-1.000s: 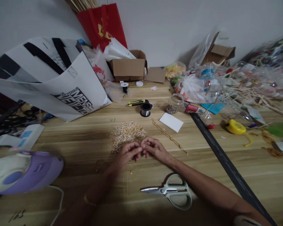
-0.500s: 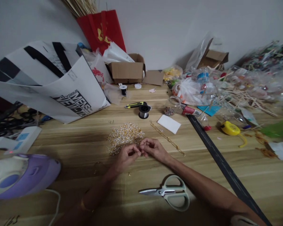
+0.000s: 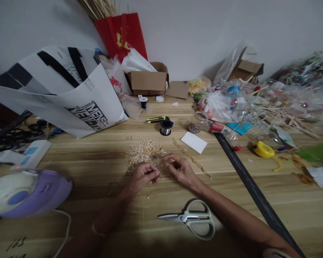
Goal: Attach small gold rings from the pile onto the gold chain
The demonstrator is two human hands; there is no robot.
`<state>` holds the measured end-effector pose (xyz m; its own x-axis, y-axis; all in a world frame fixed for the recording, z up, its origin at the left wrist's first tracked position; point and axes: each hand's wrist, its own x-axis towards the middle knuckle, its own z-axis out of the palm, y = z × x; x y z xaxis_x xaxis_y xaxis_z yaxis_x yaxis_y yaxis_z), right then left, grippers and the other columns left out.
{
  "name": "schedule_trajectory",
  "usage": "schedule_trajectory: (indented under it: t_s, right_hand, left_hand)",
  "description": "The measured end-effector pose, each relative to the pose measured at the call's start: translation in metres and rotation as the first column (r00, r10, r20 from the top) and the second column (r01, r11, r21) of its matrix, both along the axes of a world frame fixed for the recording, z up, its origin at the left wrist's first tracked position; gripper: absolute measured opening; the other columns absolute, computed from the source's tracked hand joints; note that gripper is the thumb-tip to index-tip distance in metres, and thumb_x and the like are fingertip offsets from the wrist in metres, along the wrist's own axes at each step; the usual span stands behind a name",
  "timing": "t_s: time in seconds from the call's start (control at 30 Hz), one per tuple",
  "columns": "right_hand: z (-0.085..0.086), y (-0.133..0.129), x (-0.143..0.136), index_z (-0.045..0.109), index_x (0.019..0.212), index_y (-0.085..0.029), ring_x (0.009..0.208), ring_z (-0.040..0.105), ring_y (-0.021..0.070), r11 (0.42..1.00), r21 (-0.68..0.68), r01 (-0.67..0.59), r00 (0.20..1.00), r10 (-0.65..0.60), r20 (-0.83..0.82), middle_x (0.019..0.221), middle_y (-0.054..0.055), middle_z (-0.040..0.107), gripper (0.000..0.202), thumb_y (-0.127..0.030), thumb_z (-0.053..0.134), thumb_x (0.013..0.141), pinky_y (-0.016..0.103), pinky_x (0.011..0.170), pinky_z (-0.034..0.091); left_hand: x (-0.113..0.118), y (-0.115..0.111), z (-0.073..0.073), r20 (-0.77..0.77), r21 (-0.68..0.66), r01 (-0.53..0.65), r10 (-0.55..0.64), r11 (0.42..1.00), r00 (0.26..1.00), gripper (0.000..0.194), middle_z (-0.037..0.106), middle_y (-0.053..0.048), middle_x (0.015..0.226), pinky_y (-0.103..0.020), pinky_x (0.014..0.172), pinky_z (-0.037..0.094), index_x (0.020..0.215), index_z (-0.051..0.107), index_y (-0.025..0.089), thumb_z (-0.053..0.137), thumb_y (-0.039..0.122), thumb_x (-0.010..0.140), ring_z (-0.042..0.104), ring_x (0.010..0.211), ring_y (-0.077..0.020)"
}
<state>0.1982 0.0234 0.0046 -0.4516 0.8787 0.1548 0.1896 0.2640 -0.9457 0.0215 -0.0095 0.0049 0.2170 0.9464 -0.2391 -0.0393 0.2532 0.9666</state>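
Note:
On the wooden tabletop lies a heap of small gold and clear beaded pieces [image 3: 142,152]. My left hand [image 3: 145,175] is at its near edge, thumb pressed to the fingers; whatever they pinch is too small to make out. To the right of it, my right hand [image 3: 181,171] has its index finger stretched toward the heap's right edge, with the thumb apart below and nothing visible between them. A thin gold chain [image 3: 191,157] lies just beyond the right hand. Scissors with pale green handles [image 3: 191,218] rest nearer to me, beside a tiny gold piece [image 3: 148,196].
Behind the heap stand a spool of silver wire [image 3: 166,127] and a yellow-black utility knife [image 3: 156,119]. A white card [image 3: 193,142] lies right of them. A purple-and-white appliance [image 3: 40,193] is at left; a yellow tape measure [image 3: 263,149] and plastic bottles are at right.
My hands, which met at the fingertips, have parted. The right hand's fingers have opened toward the heap, and the left keeps its pinch. The view has shifted slightly.

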Motion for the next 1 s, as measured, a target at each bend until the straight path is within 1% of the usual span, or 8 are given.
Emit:
schedule_trajectory:
  t_s: [0.07,0.2,0.27,0.43,0.57,0.73,0.83,1.0]
  right_hand:
    - [0.003,-0.003,0.000,0.060,0.098,-0.015,0.043,0.037,0.0072,0.996,0.037,-0.075,0.996,0.073,0.051,0.057,-0.002,0.050,0.021,-0.028,0.049,0.085,0.020,0.040,0.026]
    - [0.007,-0.005,-0.002,0.060,0.096,-0.015,0.054,0.047,0.0096,0.975,0.081,-0.205,0.972,0.193,0.132,0.069,0.002,0.058,0.019,-0.028,0.052,0.084,0.020,0.048,0.035]
    - [0.008,-0.004,-0.002,0.061,0.089,-0.015,0.058,0.049,0.0105,0.971,0.099,-0.217,0.966,0.199,0.163,0.074,0.003,0.059,0.016,-0.028,0.054,0.083,0.021,0.051,0.037]
    - [0.007,0.001,-0.002,0.063,0.078,-0.014,0.065,0.051,0.0131,0.973,0.111,-0.201,0.965,0.177,0.194,0.073,0.004,0.059,0.019,-0.028,0.052,0.085,0.023,0.059,0.037]
    - [-0.002,0.004,-0.001,0.060,0.077,-0.014,0.063,0.048,0.0119,0.981,0.021,-0.190,0.975,0.186,0.122,0.071,0.003,0.057,0.022,-0.032,0.051,0.086,0.022,0.056,0.035]
    - [-0.011,0.006,-0.001,0.058,0.078,-0.013,0.058,0.043,0.0095,0.974,-0.107,-0.201,0.979,0.205,0.026,0.065,-0.001,0.051,0.028,-0.039,0.051,0.085,0.020,0.052,0.031]
    - [-0.010,0.007,-0.002,0.056,0.077,-0.013,0.054,0.040,0.0080,0.955,-0.190,-0.228,0.974,0.225,-0.035,0.061,-0.002,0.047,0.032,-0.044,0.052,0.084,0.019,0.049,0.030]
    - [-0.006,0.007,-0.003,0.053,0.078,-0.014,0.051,0.043,0.0075,0.930,-0.290,-0.227,0.974,0.214,-0.077,0.060,-0.003,0.049,0.033,-0.047,0.054,0.082,0.018,0.047,0.033]
  left_hand:
    - [0.000,0.000,-0.002,0.005,0.006,-0.008,0.008,1.000,1.000,0.029,0.060,0.000,0.056,-0.020,0.048,0.042,0.062,0.057,0.012,0.070,0.038,0.063,0.053,0.048,-0.0083]
    - [-0.001,0.001,-0.006,-0.009,0.019,-0.039,0.040,0.999,0.999,0.030,0.057,0.002,0.050,-0.020,0.048,0.041,0.062,0.055,0.013,0.070,0.040,0.062,0.052,0.046,-0.0082]
    - [-0.001,0.001,-0.007,-0.020,0.027,-0.057,0.058,0.998,0.998,0.029,0.057,0.002,0.051,-0.021,0.049,0.042,0.063,0.056,0.013,0.070,0.039,0.063,0.052,0.046,-0.0085]
    - [-0.001,0.001,-0.004,-0.020,0.039,-0.095,0.095,0.995,0.995,0.026,0.058,0.001,0.051,-0.020,0.049,0.042,0.063,0.059,0.012,0.069,0.036,0.064,0.051,0.047,-0.0086]
    - [-0.001,0.001,-0.004,-0.003,0.071,-0.100,0.101,0.992,0.995,0.025,0.058,0.000,0.053,-0.020,0.050,0.042,0.065,0.061,0.012,0.067,0.036,0.067,0.051,0.048,-0.0086]
    - [0.000,0.000,-0.004,0.009,0.079,-0.093,0.093,0.992,0.996,0.023,0.060,0.000,0.058,-0.020,0.050,0.042,0.066,0.060,0.013,0.066,0.036,0.069,0.050,0.049,-0.0082]
    - [-0.001,0.000,-0.005,0.021,0.063,-0.057,0.056,0.996,0.998,0.025,0.061,-0.001,0.062,-0.020,0.050,0.042,0.068,0.061,0.013,0.066,0.038,0.068,0.051,0.051,-0.0084]
    - [-0.003,0.000,-0.006,0.002,0.043,0.016,-0.016,0.999,1.000,0.027,0.059,0.000,0.061,-0.020,0.051,0.042,0.068,0.059,0.013,0.063,0.040,0.072,0.051,0.051,-0.0082]
